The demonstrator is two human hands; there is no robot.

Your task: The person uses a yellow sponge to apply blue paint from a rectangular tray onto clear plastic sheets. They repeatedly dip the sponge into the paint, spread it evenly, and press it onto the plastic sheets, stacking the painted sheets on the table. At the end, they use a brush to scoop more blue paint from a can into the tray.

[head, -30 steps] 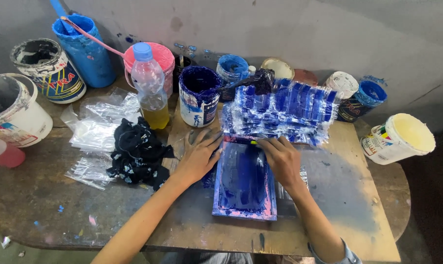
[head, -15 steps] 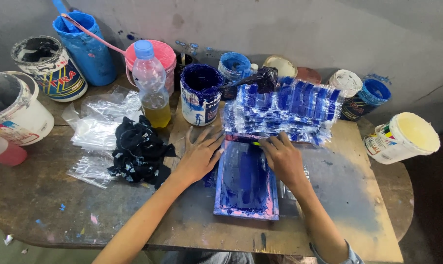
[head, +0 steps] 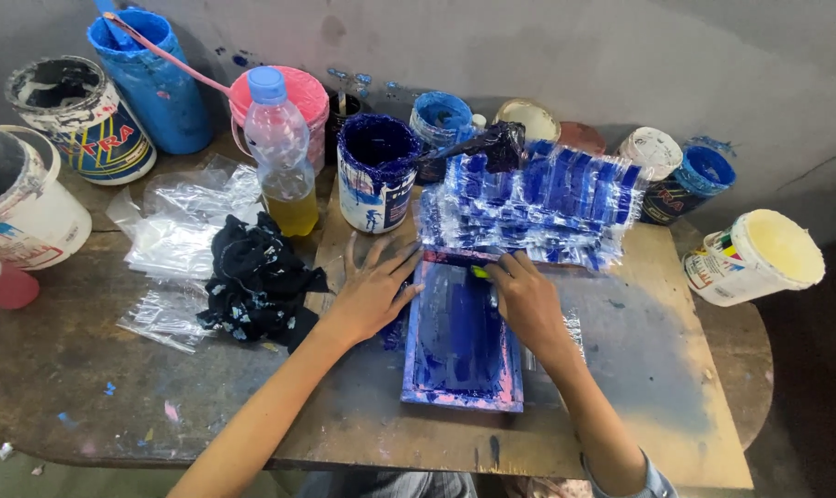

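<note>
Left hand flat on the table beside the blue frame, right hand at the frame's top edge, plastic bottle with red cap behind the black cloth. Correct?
Not quite: the head view shows the plastic bottle has a blue cap, not red. The rest holds: left hand flat on the table beside the blue frame, right hand at its top edge, bottle behind the black cloth.

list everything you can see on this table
printing frame: 1, blue-inked, table centre
printed plastic sheets: a stack, blue, behind the frame
paint tubs: about ten, mostly blue or white, along the wall
bottle: 1, clear with yellow liquid, blue cap, left of centre
black cloth: 1, left of the frame
clear bags: a few, far left
table: 1, worn wood
left hand: flat on the frame's left edge
right hand: gripping something at the frame's top
</note>
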